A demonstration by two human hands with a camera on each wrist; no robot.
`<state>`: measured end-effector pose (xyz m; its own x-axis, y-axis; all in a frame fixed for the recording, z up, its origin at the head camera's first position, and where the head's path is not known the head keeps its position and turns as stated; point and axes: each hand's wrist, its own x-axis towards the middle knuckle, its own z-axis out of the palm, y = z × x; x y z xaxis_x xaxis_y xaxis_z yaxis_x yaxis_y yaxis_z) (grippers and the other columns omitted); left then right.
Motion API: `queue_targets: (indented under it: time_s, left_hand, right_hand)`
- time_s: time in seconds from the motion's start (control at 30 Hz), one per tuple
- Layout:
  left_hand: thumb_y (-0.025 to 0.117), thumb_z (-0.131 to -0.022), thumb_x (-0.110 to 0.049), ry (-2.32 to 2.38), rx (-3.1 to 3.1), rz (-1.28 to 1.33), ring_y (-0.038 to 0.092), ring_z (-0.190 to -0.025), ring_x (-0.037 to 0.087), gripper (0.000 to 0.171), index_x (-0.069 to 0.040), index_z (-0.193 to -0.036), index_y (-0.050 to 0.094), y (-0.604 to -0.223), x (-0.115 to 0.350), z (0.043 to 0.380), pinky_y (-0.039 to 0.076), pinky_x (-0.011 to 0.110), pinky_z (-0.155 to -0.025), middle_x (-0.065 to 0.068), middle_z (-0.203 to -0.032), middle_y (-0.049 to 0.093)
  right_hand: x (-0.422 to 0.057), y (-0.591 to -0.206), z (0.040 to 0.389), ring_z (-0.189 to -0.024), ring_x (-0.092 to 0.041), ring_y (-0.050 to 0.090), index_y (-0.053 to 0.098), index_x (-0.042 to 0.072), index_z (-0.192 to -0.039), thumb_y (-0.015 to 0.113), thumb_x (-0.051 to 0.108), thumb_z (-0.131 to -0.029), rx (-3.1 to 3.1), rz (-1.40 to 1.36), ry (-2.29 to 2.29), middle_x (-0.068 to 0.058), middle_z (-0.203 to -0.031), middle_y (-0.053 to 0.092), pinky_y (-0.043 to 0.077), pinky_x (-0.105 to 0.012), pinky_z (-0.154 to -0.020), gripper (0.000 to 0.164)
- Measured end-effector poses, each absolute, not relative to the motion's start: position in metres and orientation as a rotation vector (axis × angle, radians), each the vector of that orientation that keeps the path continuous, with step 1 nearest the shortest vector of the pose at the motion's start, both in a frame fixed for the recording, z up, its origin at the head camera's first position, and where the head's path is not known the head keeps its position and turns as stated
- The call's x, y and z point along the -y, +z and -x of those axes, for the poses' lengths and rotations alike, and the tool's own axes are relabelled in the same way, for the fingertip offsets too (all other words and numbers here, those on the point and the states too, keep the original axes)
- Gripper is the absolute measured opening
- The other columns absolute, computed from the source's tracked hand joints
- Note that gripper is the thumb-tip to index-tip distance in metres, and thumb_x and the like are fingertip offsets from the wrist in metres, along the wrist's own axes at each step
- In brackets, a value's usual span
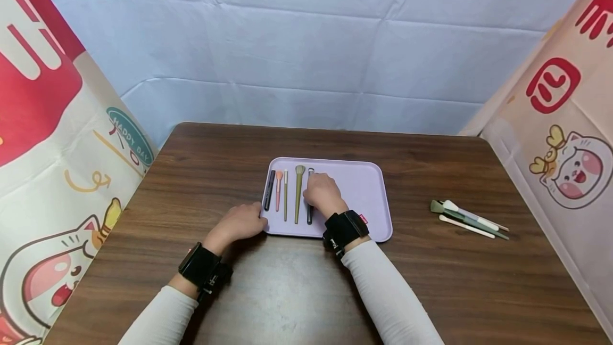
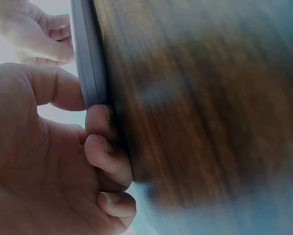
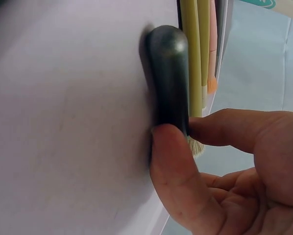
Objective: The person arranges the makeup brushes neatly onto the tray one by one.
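Observation:
On a lilac tray, my right hand pinches a black-handled makeup brush. Thumb and finger grip its dark handle in the right wrist view, with the rounded end sticking out. My left hand holds the tray's front left corner, thumb and fingertips at the rim in the left wrist view. To the left of the gripped brush lie a green brush with a fluffy head, a thin green brush, a pink brush and a black stick-like tool, side by side.
Several more brushes, green and white, lie in a loose pile on the brown wooden table to the right. A pale blue cloth hangs behind the table, and printed cloths stand at both sides.

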<state>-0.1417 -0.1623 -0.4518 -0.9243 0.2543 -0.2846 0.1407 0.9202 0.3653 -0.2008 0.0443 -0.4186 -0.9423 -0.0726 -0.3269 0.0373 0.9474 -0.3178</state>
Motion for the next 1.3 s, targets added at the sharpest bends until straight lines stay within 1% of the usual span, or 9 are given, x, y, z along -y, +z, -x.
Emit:
queue_targets:
  time_s: [0.17,0.43,0.57,0.7,0.9,0.97,1.17,1.3]
  left_hand:
    - [0.056,-0.091,-0.025,0.492,-2.745,-0.286,0.056,-0.076,0.024,0.026,-0.003,-0.103,0.062,-0.45,0.162,0.141,0.047,0.041,-0.074,0.011,-0.09,0.065]
    - [0.056,-0.092,-0.026,0.489,-2.751,-0.289,0.056,-0.076,0.024,0.027,-0.002,-0.104,0.062,-0.45,0.162,0.141,0.047,0.041,-0.073,0.011,-0.09,0.065]
    - [0.056,-0.091,-0.026,0.479,-2.757,-0.292,0.056,-0.076,0.024,0.027,-0.003,-0.103,0.062,-0.451,0.162,0.141,0.048,0.042,-0.074,0.011,-0.089,0.065]
    - [0.056,-0.091,-0.026,0.48,-2.757,-0.295,0.056,-0.076,0.024,0.026,-0.003,-0.102,0.062,-0.452,0.162,0.141,0.048,0.042,-0.074,0.011,-0.089,0.065]
    - [0.055,-0.091,-0.026,0.476,-2.761,-0.286,0.057,-0.078,0.024,0.027,-0.003,-0.103,0.062,-0.452,0.162,0.141,0.048,0.043,-0.076,0.012,-0.092,0.066]
    - [0.055,-0.091,-0.026,0.48,-2.76,-0.284,0.057,-0.078,0.024,0.028,-0.002,-0.104,0.062,-0.451,0.162,0.141,0.048,0.043,-0.076,0.012,-0.092,0.066]
    - [0.055,-0.092,-0.027,0.478,-2.755,-0.286,0.057,-0.078,0.024,0.029,-0.002,-0.106,0.062,-0.451,0.162,0.14,0.048,0.042,-0.076,0.011,-0.092,0.066]
    - [0.056,-0.092,-0.026,0.483,-2.757,-0.295,0.058,-0.078,0.024,0.03,-0.001,-0.107,0.063,-0.45,0.161,0.14,0.049,0.043,-0.076,0.013,-0.093,0.066]
  right_hand:
    - [-0.045,-0.417,0.2,-0.063,-0.021,0.059,0.066,0.003,-0.084,0.062,0.016,-0.096,-2.765,0.035,-0.456,-0.011,-0.079,0.063,0.044,-0.028,-0.054,0.019]
    - [-0.05,-0.416,0.201,-0.063,-0.02,0.059,0.066,0.002,-0.087,0.06,0.017,-0.096,-2.77,0.024,-0.477,-0.011,-0.082,0.063,0.043,-0.027,-0.053,0.018]
    - [-0.052,-0.414,0.201,-0.066,-0.021,0.059,0.066,0.002,-0.092,0.06,0.02,-0.097,-2.781,0.013,-0.464,-0.011,-0.084,0.063,0.042,-0.028,-0.056,0.019]
    - [-0.053,-0.41,0.2,-0.071,-0.023,0.059,0.066,0.003,-0.096,0.06,0.023,-0.097,-2.781,-0.025,-0.455,-0.011,-0.087,0.063,0.043,-0.031,-0.059,0.021]
    - [-0.061,-0.407,0.199,-0.077,-0.026,0.059,0.065,0.005,-0.092,0.06,0.026,-0.097,-2.809,-0.029,-0.421,-0.011,-0.086,0.063,0.046,-0.038,-0.065,0.022]
    - [-0.065,-0.407,0.198,-0.079,-0.026,0.059,0.065,0.004,-0.095,0.061,0.027,-0.097,-2.82,-0.022,-0.415,-0.011,-0.089,0.064,0.048,-0.04,-0.067,0.023]
    - [-0.079,-0.403,0.194,-0.085,-0.028,0.061,0.066,0.001,-0.114,0.064,0.028,-0.096,-2.84,0.006,-0.397,-0.015,-0.106,0.067,0.052,-0.044,-0.073,0.032]
    - [-0.09,-0.398,0.192,-0.087,-0.029,0.062,0.066,0.002,-0.116,0.064,0.028,-0.095,-2.845,0.015,-0.38,-0.016,-0.111,0.067,0.052,-0.045,-0.073,0.034]
